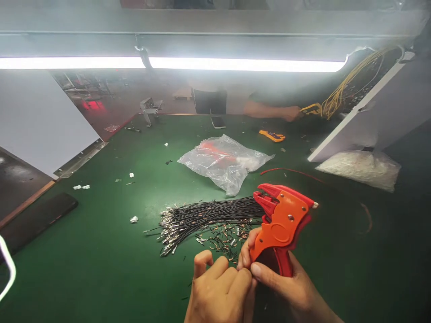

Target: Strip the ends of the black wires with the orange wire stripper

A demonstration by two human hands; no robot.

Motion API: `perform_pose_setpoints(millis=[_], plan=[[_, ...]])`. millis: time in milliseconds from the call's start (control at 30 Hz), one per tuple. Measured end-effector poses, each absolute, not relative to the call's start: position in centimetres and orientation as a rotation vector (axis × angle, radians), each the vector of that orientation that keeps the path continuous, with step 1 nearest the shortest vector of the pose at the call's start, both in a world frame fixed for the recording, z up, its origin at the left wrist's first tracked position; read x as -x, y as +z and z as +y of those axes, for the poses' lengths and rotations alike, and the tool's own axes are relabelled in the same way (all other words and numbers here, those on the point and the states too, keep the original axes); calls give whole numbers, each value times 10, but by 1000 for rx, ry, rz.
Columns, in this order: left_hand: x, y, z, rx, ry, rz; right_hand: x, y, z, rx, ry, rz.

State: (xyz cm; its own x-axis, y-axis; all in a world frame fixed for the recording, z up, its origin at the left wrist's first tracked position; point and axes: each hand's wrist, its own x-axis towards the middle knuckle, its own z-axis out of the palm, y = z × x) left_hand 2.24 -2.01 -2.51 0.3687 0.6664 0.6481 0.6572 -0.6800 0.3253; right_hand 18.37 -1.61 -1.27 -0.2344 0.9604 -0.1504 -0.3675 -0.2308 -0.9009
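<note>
Green workbench (pixel 111 282) under a bright lamp (pixel 242 64): I have the orange-and-red wire stripper (pixel 281 220) by its handles in my right hand (pixel 296 287). My left hand (pixel 222 287) is curled close against the right thumb; what it holds, I cannot tell. Just beyond both hands lie black wires (pixel 208 213) and scraps (pixel 224 237); farther out, a plastic bag (pixel 229 166) and, near a co-worker's hand (pixel 292 113), a yellow tool (pixel 272 136).

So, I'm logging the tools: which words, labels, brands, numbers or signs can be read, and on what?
None can be read.
Orange-and-red hand tool: no legible lettering.
Yellow-orange tool: too small to tell.
Clear bag: no readable print.
</note>
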Motion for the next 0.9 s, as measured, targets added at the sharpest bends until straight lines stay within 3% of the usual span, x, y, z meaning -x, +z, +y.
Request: perform_pose_setpoints(millis=[500,667,900], plan=[[-19,-20,-21,-2033,1243,1231,-182,-11,-23,1056,1606,-940],[-16,-7,-19,-1564,1137,1245,-182,-10,-21,988,1612,-922],[-21,-1,-4,-620,1012,923,-181,-18,-18,818,1611,-935]])
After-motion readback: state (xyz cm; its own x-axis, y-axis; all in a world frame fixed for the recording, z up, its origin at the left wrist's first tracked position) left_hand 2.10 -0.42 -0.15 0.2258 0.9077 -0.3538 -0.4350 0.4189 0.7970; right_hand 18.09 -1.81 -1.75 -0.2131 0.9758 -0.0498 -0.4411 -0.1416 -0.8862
